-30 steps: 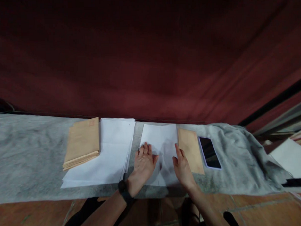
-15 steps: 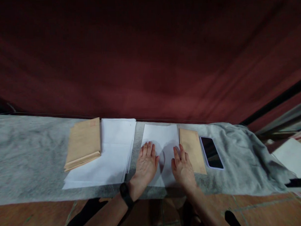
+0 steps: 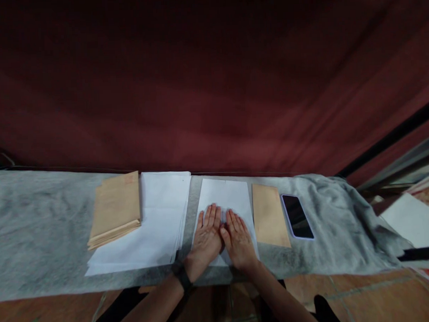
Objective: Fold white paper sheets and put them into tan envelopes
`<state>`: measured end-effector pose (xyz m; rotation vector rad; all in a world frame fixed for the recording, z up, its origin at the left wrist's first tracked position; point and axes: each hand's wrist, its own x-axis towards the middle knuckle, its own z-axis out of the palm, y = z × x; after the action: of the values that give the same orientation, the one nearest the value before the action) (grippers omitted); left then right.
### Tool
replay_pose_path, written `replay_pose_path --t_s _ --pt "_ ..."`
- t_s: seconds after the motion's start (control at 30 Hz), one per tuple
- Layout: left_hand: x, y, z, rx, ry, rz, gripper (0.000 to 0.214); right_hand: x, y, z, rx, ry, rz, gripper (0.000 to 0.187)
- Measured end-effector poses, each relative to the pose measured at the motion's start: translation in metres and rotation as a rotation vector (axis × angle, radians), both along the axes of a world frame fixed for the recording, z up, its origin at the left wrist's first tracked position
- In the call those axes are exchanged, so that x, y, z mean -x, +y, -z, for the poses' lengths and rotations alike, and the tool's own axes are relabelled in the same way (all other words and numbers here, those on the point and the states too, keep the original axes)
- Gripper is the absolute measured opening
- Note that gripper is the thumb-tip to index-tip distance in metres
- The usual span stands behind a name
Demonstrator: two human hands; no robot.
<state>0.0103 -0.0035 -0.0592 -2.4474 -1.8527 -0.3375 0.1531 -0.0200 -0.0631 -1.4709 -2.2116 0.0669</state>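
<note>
A white sheet of paper (image 3: 224,191) lies in front of me on the grey cloth. My left hand (image 3: 208,234) rests palm down on its left half, fingers stretched out, with a dark band at the wrist. Close beside it, my right hand (image 3: 238,237) is laid flat on the right half of the sheet, fingers extended. The two hands nearly touch at the middle of the paper and hide its lower part. Just right of the sheet lies a brown envelope (image 3: 270,215), apart from my right hand.
A stack of brown envelopes (image 3: 115,204) sits partly on a pile of white paper (image 3: 163,214) to the left. A phone (image 3: 298,217) lies right of the single envelope. Grey cloth (image 3: 37,228) covers the surface, rumpled at right. A dark red curtain (image 3: 205,100) hangs behind.
My right hand has moved left, from the paper's right edge and the envelope onto the sheet, next to my left hand. The left hand stays flat on the paper. The view has shifted slightly.
</note>
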Motion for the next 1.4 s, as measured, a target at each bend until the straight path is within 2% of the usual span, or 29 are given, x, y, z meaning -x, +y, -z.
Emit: replay_pose_path --t_s 0.1,0.2,0.47,0.63,0.87,0.97,1.13,1.3,1.4 --pt "0.007 0.001 -0.005 0.005 -0.023 -0.076 0.057 -0.009 -0.001 0.003 -0.053 -0.046 0.034 0.059" --pt "0.012 0.001 -0.002 -0.022 -0.051 -0.121 0.058 -0.015 -0.002 0.007 -0.081 -0.076 0.064 0.063" --pt "0.025 -0.005 0.003 -0.086 -0.07 -0.156 0.06 -0.023 -0.008 0.012 -0.112 -0.067 0.119 0.07" --pt "0.032 -0.004 -0.007 -0.014 -0.088 -0.176 0.058 -0.029 -0.011 0.011 -0.075 -0.065 0.118 0.068" --pt "0.037 0.01 -0.039 0.104 -0.16 -0.276 0.051 -0.029 -0.01 0.008 -0.05 -0.064 0.12 0.066" --pt "0.041 0.012 -0.047 0.142 -0.221 -0.294 0.051 -0.028 -0.01 0.009 -0.048 -0.074 0.127 0.065" --pt "0.047 0.017 -0.048 0.217 -0.369 -0.376 0.053 -0.028 -0.01 0.011 -0.051 -0.073 0.12 0.065" --pt "0.057 0.02 -0.044 0.311 -0.469 -0.335 0.054 -0.029 -0.01 0.008 -0.028 -0.09 0.104 0.062" --pt "0.06 0.013 -0.047 0.329 -0.41 -0.302 0.049 -0.026 -0.01 0.002 0.007 -0.081 0.105 0.059"
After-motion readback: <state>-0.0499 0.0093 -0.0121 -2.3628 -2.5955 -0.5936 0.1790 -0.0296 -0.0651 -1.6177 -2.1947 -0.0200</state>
